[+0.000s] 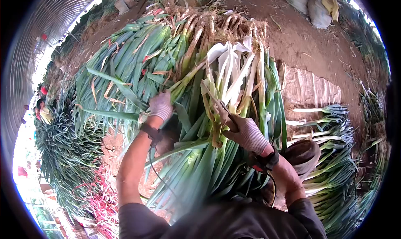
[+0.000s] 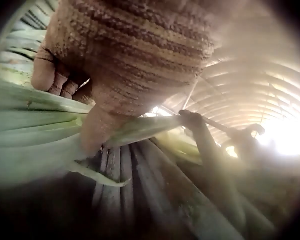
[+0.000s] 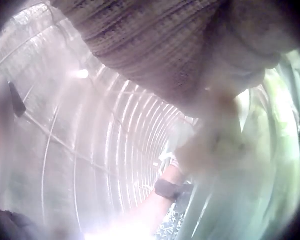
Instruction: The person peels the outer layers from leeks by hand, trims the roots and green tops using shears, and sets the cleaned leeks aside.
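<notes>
A striped work glove covers each hand. My left hand (image 1: 161,105) grips a leek (image 1: 189,77) where its pale shaft turns to green leaves; in the left wrist view, the thumb and curled fingers close round the leaves (image 2: 35,122). To the right, my right hand (image 1: 249,134) pinches a withered brown leaf (image 1: 216,128) in front of the peeled white leeks (image 1: 234,78). The brown leaf (image 3: 210,150) is blurred in the right wrist view. Beneath both hands spread long green leaves (image 1: 200,168).
Unpeeled leeks (image 1: 133,55) lie in a heap ahead, roots pointing away. Cleaned leeks (image 1: 326,155) are stacked at the right, near a flattened sheet (image 1: 309,88) on the dirt floor. A darker green pile (image 1: 67,143) and red strips (image 1: 104,201) lie at the left. Sacks (image 1: 313,7) sit far right.
</notes>
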